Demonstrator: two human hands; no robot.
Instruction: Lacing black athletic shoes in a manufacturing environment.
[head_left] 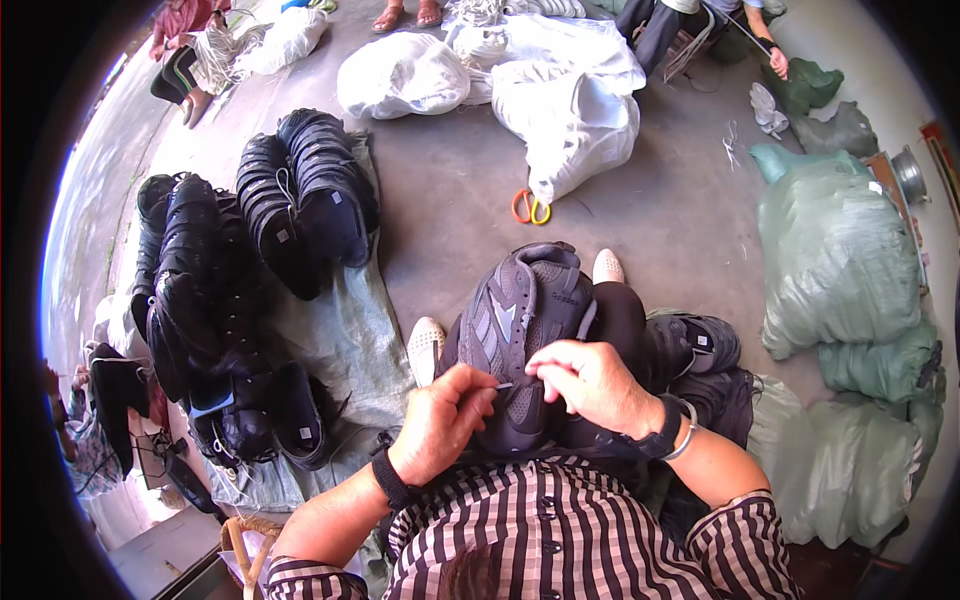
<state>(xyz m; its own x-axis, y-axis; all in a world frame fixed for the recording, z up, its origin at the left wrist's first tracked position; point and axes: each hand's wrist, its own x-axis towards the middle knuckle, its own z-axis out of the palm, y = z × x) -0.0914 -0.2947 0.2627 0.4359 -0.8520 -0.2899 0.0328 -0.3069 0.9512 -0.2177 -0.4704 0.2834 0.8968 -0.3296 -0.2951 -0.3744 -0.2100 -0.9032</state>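
A dark grey sneaker upper (523,312) with lighter side panels lies across my lap, its tongue and eyelet rows facing up. At its near end, my left hand (447,420) is closed in a pinch, with a short bit of thin white lace (504,386) showing at the fingertips. Just right of it, my right hand (592,385) hovers over the same shoe, thumb and fingers pinched together. Whatever those fingers hold is too small to make out.
Stacked dark shoe uppers (310,190) lie left on a grey-green sheet (345,330); more uppers (708,350) sit by my right leg. Ahead are scissors (531,207) and white sacks (570,125). Green sacks (838,255) stand right. Other people sit farther off.
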